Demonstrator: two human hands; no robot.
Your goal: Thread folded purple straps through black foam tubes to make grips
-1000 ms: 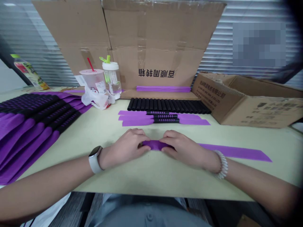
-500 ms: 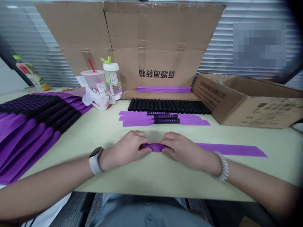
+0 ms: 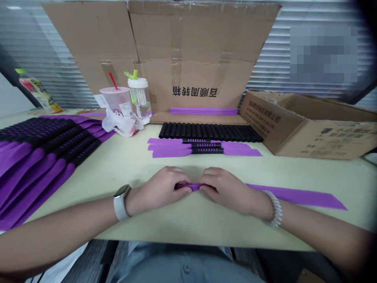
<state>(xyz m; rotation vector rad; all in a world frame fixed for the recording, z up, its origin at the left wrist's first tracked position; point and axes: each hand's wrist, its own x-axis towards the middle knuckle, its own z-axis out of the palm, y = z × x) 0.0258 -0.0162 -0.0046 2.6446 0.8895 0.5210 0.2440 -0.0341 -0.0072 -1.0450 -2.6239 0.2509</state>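
Between my hands, over the middle of the table, is a purple webbing strap (image 3: 297, 195). My left hand (image 3: 166, 188) pinches its left end, where the material looks folded. A short way to the right, my right hand (image 3: 225, 189) grips the same strap, whose long tail runs out beyond that wrist across the table. Just past my hands lie a few purple straps with black ribbed sleeves (image 3: 207, 150) around their middles. Behind them stretches a row of black ribbed tubes (image 3: 210, 132).
Many sleeved purple straps (image 3: 55, 169) are piled at the left. A pink cup (image 3: 116, 98), a clear bottle (image 3: 140, 98) and a drink bottle (image 3: 39, 92) stand at the back. Flat purple straps (image 3: 203, 111) lie before a cardboard panel (image 3: 200, 47). An open carton (image 3: 318, 137) sits at right.
Both hands have lowered slightly towards me with the strap. The piece between them now shows narrower and more edge-on, and the tail at the right has shifted right and nearer.
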